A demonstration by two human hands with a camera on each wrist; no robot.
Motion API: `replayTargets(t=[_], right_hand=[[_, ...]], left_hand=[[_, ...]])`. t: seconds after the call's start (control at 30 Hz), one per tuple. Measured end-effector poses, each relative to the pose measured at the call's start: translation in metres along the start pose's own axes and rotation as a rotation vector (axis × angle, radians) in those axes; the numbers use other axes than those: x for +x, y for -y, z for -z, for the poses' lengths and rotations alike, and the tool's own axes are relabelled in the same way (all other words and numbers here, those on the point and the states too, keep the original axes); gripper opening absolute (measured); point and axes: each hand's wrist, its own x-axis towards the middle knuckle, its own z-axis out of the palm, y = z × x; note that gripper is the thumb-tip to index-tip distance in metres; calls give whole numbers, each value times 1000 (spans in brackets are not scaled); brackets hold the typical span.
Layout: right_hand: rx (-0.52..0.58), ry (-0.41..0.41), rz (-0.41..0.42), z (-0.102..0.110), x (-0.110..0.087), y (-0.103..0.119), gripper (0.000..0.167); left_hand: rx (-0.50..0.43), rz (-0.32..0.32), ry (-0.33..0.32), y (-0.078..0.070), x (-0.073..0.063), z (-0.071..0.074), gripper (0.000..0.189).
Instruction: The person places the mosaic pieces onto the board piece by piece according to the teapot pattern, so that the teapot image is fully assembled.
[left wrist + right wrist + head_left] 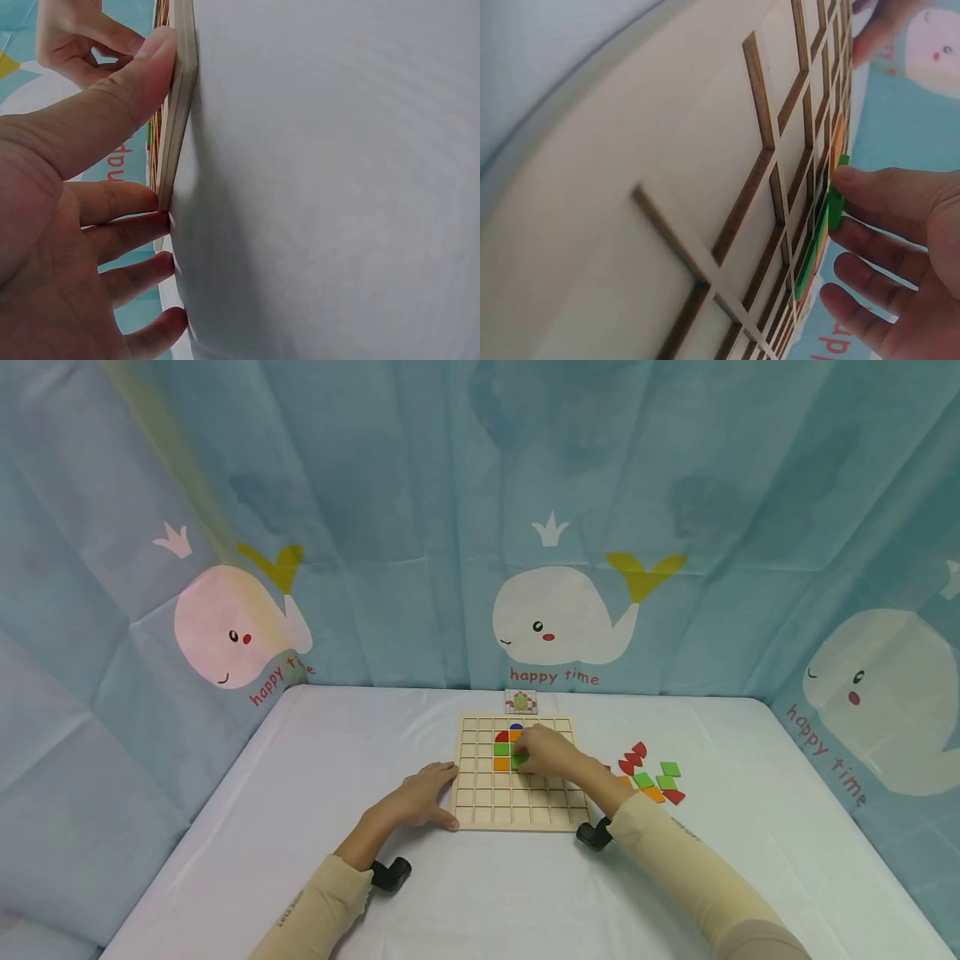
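Note:
A wooden grid board (483, 797) lies on the white table. My right hand (547, 752) is over its upper middle, pinching a green tile (840, 213) between thumb and fingertips, close above the grid. Around that spot, a red quarter-round tile (502, 737), a green tile (502, 749), an orange tile (502, 764) and a blue rounded tile (516, 727) sit in the cells; the fingers partly hide others. My left hand (422, 797) touches the board's left side, fingertips along the edge and thumb (154, 56) at the near corner, fingers spread and fairly straight.
Right of the board lie several loose tiles: red (639, 749), green (670, 769) and orange (652, 794), some partly behind my right forearm. A small pattern card (521, 702) is just beyond the board's far edge. A blue whale-print curtain (420, 610) hangs behind the table.

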Motion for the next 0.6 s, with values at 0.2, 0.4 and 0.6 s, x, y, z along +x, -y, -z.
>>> replayTargets(t=[0.2, 0.4, 0.6], right_hand=[[-21, 9, -5, -3, 3, 0, 18], [-23, 3, 12, -5, 4, -1, 16], [-39, -1, 12, -5, 2, 0, 16]], left_hand=[[5, 0, -2, 0, 0, -1, 95], [2, 3, -1, 0, 1, 0, 95], [2, 2, 1, 0, 1, 0, 95]])
